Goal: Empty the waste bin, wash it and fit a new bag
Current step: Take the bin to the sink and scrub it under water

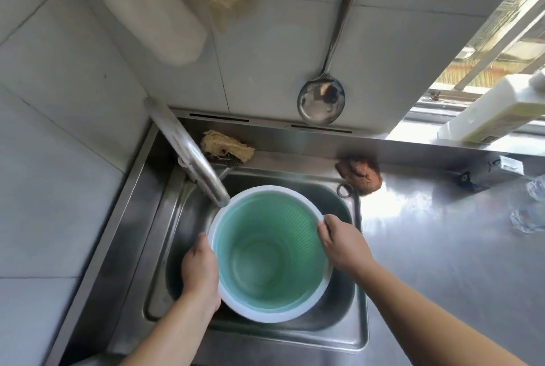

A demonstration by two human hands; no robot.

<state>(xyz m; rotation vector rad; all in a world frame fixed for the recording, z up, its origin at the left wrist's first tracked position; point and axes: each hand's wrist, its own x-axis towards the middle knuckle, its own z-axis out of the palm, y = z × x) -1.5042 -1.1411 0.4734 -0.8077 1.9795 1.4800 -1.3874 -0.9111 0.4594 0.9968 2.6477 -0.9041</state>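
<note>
We are holding the green waste bin (269, 250) upright in the sink (358, 292), our left hand (199, 265) and right hand (342, 244) gripping its white rim. The tap (188, 153) spout is overhanging the rim; a brown sponge (359, 174) is lying on the desk (442, 247).

Grey tiled wall (73, 76), steel counter (427, 247), sunlit window (501, 41) at right, ladle (321, 103) hanging

A person's left hand (198, 270) and right hand (342, 243) are gripping opposite sides of a green waste bin (269, 253) with a white rim, holding it upright over the steel sink (358, 300) beneath the faucet (191, 153).
</note>
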